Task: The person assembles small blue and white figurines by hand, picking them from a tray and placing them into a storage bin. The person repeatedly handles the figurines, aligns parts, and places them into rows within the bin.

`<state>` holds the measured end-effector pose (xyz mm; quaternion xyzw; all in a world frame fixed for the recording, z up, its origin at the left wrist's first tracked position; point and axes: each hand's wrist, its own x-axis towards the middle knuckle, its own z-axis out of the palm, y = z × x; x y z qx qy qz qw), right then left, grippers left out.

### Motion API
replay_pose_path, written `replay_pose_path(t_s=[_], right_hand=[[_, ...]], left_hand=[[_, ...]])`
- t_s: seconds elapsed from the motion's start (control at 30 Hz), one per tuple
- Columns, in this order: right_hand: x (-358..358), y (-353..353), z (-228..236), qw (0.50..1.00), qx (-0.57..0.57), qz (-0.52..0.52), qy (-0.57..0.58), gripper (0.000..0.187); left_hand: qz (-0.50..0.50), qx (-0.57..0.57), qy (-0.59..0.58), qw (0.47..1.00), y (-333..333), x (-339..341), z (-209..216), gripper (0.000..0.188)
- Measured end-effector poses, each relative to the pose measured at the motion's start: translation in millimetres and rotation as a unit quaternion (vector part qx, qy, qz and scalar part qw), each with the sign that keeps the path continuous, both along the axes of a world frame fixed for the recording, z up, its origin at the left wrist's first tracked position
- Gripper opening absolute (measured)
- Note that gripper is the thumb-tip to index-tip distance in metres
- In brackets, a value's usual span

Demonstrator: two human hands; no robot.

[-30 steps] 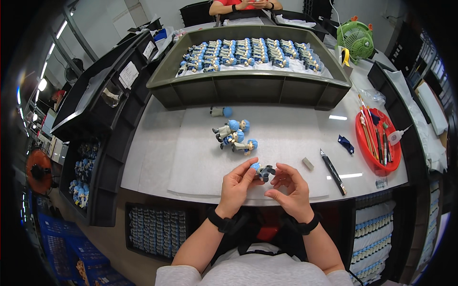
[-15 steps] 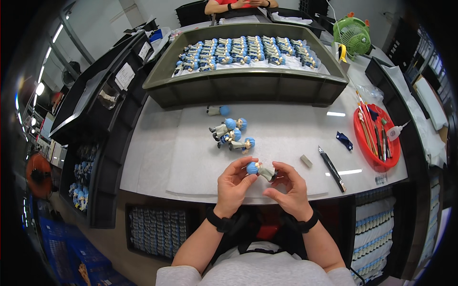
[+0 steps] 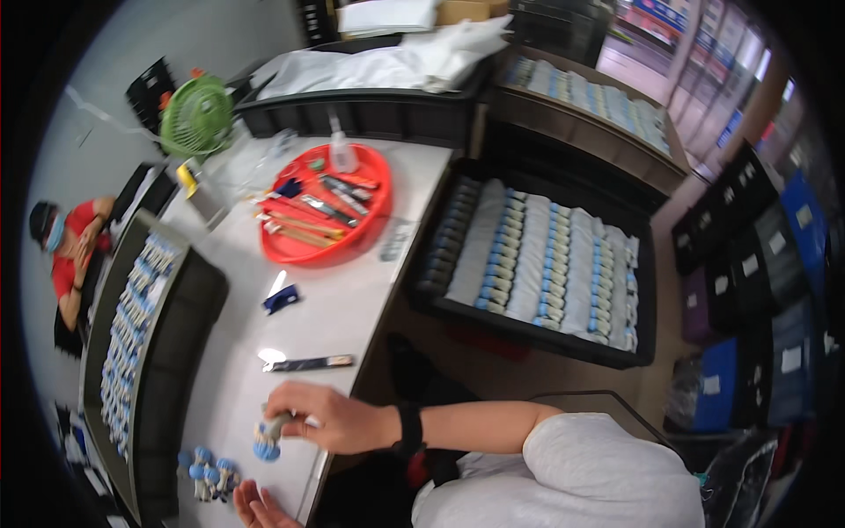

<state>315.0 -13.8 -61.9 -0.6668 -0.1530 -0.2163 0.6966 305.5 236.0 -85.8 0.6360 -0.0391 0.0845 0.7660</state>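
A small figurine with a light-blue head hangs from my right hand, whose fingers are closed round its body over the table's near edge. My left hand is low in the view, its fingers stretched out and holding nothing that shows; the lower frame edge cuts off part of it. Close to it, a loose group of similar blue-haired figurines lies on the white table. A dark craft knife lies just beyond my right hand.
A red tray holds brushes, tools and a white squeeze bottle. A dark blue piece lies near it. A deep bin of figurines stands left. Right of the table, a black crate holds rows of figurines. A green fan stands behind.
The view has swung to the right and tilted. My hands have come apart: the figurine that was between both is now in my right hand alone, and my left has let go.
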Motion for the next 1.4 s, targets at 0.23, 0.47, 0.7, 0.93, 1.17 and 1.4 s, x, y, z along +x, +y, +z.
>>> replay_pose_path(t_s=[0.23, 0.47, 0.7, 0.93, 1.17, 1.4], right_hand=[[-99.4, -244.8, -51.5, 0.911, 0.101, -0.399, 0.005, 0.025], [-258.5, -461.1, -158.6, 0.601, -0.246, -0.743, 0.163, 0.022], [-312.8, -520.9, -203.0, 0.518, -0.266, -0.732, 0.354, 0.02], [-324.1, -550.7, -236.4, 0.542, -0.24, -0.673, 0.442, 0.019], [-350.5, -627.3, -310.5, 0.548, -0.442, -0.472, 0.531, 0.032], [-326.8, -616.8, -327.5, 0.498, -0.481, -0.528, 0.491, 0.043]], left_hand=[[-0.003, 0.106, -0.016, 0.994, -9.8, 0.6, 6.0, 0.027], [0.006, 0.136, -0.013, 0.991, -10.5, 5.4, 3.4, 0.026], [0.017, 0.157, -0.004, 0.987, -14.7, 2.7, 5.2, 0.024], [0.014, 0.162, 0.004, 0.987, -25.2, 0.3, 8.2, 0.023], [0.097, 0.2, 0.024, 0.975, 13.4, 14.2, -24.6, 0.034], [0.091, 0.192, -0.006, 0.977, -21.8, -8.2, 27.5, 0.021]])
